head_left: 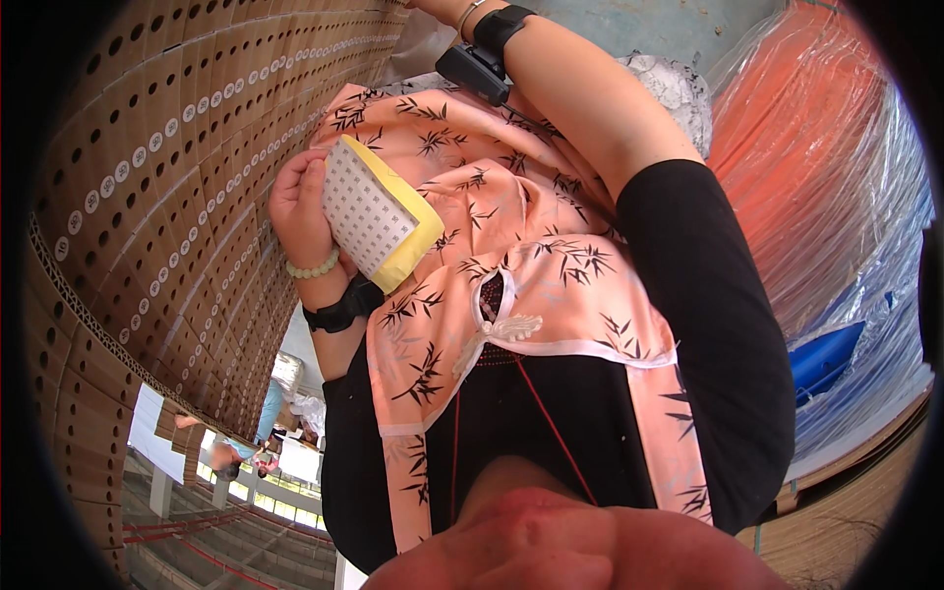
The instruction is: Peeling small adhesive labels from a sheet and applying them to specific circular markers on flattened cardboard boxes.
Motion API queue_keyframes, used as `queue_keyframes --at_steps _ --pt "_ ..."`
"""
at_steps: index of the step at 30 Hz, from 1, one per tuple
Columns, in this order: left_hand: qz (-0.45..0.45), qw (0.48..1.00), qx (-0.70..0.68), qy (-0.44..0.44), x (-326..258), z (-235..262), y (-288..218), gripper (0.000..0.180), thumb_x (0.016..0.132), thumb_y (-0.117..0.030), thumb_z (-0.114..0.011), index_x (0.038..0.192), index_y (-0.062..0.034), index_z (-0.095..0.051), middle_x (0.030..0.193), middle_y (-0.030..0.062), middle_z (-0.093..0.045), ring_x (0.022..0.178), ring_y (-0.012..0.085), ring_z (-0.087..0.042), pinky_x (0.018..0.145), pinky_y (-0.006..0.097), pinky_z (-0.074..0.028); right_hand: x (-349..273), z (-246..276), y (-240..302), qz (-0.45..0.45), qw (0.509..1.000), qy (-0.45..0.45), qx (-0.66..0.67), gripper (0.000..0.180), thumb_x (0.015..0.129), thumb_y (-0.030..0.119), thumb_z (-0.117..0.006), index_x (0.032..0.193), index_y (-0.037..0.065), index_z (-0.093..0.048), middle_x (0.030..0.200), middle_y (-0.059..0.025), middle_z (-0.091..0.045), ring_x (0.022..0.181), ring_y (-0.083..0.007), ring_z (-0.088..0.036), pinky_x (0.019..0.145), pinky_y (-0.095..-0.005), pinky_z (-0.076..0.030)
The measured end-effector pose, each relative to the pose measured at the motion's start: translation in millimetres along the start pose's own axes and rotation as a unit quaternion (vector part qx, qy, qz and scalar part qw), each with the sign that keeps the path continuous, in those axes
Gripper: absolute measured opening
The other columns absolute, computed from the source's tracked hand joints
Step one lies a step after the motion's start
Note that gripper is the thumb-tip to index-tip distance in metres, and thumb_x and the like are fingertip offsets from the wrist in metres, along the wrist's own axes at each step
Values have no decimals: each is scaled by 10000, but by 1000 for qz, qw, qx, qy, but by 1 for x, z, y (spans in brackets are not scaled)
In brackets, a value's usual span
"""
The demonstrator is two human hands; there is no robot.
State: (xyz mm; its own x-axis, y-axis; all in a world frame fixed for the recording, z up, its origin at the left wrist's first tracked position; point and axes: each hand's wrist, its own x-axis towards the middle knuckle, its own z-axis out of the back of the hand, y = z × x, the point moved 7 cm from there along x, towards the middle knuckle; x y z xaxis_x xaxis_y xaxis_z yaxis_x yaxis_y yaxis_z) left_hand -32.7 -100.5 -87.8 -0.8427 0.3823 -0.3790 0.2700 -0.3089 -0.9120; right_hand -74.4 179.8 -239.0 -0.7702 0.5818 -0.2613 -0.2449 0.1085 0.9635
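- Showed matt paper in the patterned sheet (369, 206)
- Seemed smooth cloth on the apron (580, 295)
- Looked cardboard-matt on the cartons (177, 187)
- Gleamed like plastic on the wrap (796, 147)

The left hand (301, 205) holds a yellow-backed white sheet of small marks (372, 208) over a peach bamboo-print apron (580, 270), beside stacked hole-punched brown cardboard (187, 177), while the upper edge crops the right hand (442, 8).

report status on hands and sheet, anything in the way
Left hand gripping yellow-edged sheet. Right hand mostly out of frame. Cardboard stack at left, no blockage visible.
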Motion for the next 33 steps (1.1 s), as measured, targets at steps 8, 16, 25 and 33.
queue_keyframes --at_steps 8,16,25,33 --pt "-4 1000 -7 4 1 -7 -1 146 925 -84 -559 992 35 -612 952 61 -655 817 92 -591 747 218 -473 16 0 -24 -59 996 61 3 125 802 130 -634 787 19 -579 664 -96 -607 578 -201 -590 528 -332 -499" --pt "-2 1000 0 -2 -1 0 -3 138 922 -76 -561 988 32 -616 954 62 -656 819 92 -591 750 218 -473 2 -17 -17 -76 989 126 20 142 814 154 -639 782 21 -599 631 -59 -586 553 -172 -567 533 -315 -470" --pt "-5 1000 -8 3 -2 -3 -2 141 922 -76 -563 991 36 -614 951 63 -657 824 93 -589 761 218 -468 2 -16 -16 -42 993 111 28 135 815 142 -631 752 29 -592 610 -61 -589 546 -156 -563 541 -303 -465" --pt "0 1000 -10 4 0 -1 2 142 923 -77 -563 995 34 -615 939 56 -658 813 85 -586 747 213 -464 4 -17 -21 -38 993 107 25 142 816 140 -629 740 26 -591 613 -68 -596 558 -166 -575 547 -308 -468"
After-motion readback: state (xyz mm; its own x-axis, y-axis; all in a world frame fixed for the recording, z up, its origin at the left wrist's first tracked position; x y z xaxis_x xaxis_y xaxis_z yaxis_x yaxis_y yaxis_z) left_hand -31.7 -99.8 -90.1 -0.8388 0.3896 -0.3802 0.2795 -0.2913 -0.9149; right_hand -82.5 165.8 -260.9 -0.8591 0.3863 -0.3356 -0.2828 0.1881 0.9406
